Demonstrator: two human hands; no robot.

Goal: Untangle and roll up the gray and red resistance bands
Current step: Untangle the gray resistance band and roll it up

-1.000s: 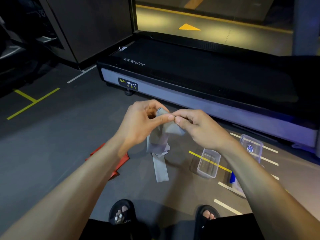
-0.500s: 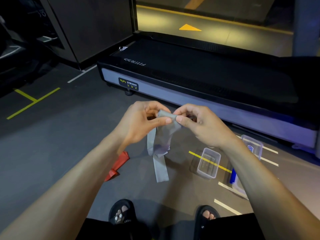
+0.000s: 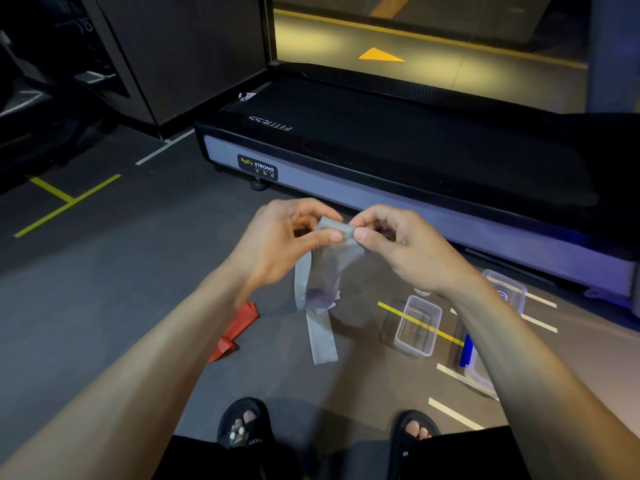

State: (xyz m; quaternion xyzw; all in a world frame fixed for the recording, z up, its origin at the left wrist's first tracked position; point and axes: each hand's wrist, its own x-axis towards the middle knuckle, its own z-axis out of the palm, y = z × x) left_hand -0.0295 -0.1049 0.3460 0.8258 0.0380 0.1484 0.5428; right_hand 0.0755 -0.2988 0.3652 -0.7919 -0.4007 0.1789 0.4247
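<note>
Both hands hold the gray resistance band (image 3: 320,299) in front of me, above the floor. My left hand (image 3: 280,244) pinches its top edge between thumb and fingers. My right hand (image 3: 398,244) pinches the same edge just to the right, the two thumbs almost touching. The band hangs down from them in a loose fold, and one flat end dangles lowest. The red resistance band (image 3: 237,327) lies crumpled on the dark floor, partly hidden behind my left forearm.
A black treadmill (image 3: 415,161) runs across the floor just beyond my hands. A clear plastic box (image 3: 417,325) stands on the floor at the right, with a lidded clear container (image 3: 505,289) and a blue piece behind my right arm. My sandalled feet are below.
My hands have shifted slightly apart along the gray band's top edge, and the band hangs more opened out. More of the red band shows beside my left forearm.
</note>
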